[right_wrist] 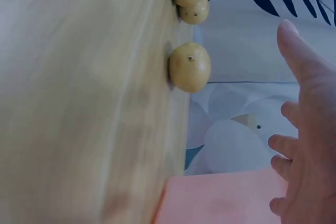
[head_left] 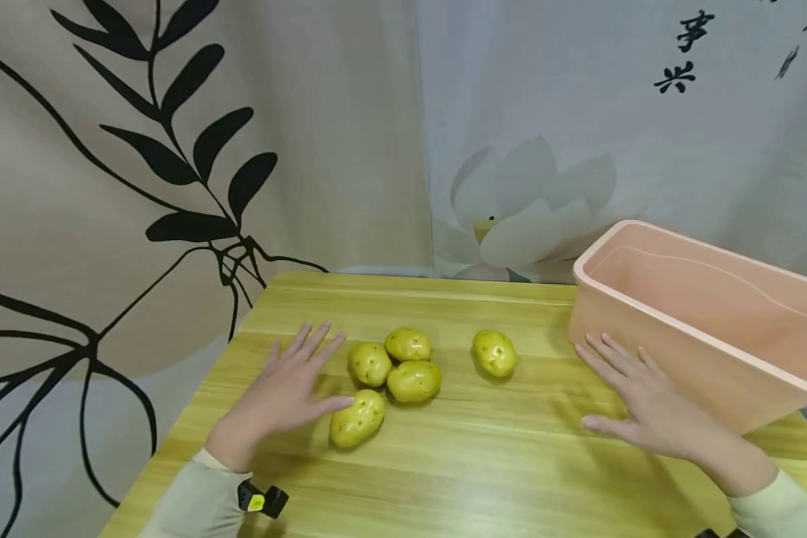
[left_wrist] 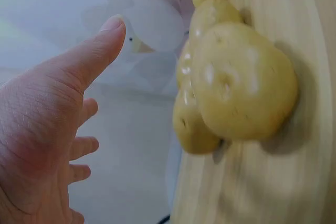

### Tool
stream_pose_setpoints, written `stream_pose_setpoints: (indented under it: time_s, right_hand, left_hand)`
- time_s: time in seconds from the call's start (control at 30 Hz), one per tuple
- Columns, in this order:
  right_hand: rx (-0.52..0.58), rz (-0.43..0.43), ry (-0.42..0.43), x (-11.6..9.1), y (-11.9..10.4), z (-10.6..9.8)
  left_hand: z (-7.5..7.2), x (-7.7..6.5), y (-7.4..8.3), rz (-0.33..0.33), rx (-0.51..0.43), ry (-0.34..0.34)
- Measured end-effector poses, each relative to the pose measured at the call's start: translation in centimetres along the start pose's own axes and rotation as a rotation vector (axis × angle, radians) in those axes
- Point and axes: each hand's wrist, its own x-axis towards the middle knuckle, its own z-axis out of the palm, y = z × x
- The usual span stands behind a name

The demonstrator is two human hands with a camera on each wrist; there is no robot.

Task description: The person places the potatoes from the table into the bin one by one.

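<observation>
Several yellow potatoes lie on the wooden table. In the head view, my left hand [head_left: 285, 392] is spread out left of a cluster, its thumb over the edge of the nearest potato [head_left: 358, 420]. The left wrist view shows a gap between that hand [left_wrist: 47, 129] and the large front potato [left_wrist: 244, 82], with others behind it. A single potato [head_left: 495, 353] sits apart, right of the cluster. My right hand [head_left: 652, 411], fingers straight, hovers in front of a pink plastic bin [head_left: 672, 321]. Nothing is in the right hand [right_wrist: 315, 140] in its wrist view either.
The pink bin stands at the table's right side, its open top facing up. A wooden table [head_left: 484, 463] carries everything. Behind it hangs a pale curtain [head_left: 350, 134] printed with dark leaves, a white flower and black characters.
</observation>
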Motion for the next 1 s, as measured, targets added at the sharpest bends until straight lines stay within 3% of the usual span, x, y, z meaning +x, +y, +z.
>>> stream_pose_setpoints:
  time_s: [0.17,0.47,0.77,1.0]
  right_hand:
    - [-0.018,-0.038,0.029,1.1,-0.3,-1.8]
    - [-0.107,-0.093,0.068,3.1,1.2,-5.6]
    - [-0.139,0.051,0.008,3.3,3.3,-6.9]
    - [-0.170,0.195,-0.049,2.3,5.8,-7.4]
  left_hand:
    - [-0.4,1.4,1.7,0.037,-0.002,0.000]
    - [-0.4,4.2,5.7,0.125,-0.012,-0.017]
    - [-0.1,7.7,10.3,0.247,-0.012,-0.054]
    - [0.1,11.1,13.5,0.349,0.016,-0.095]
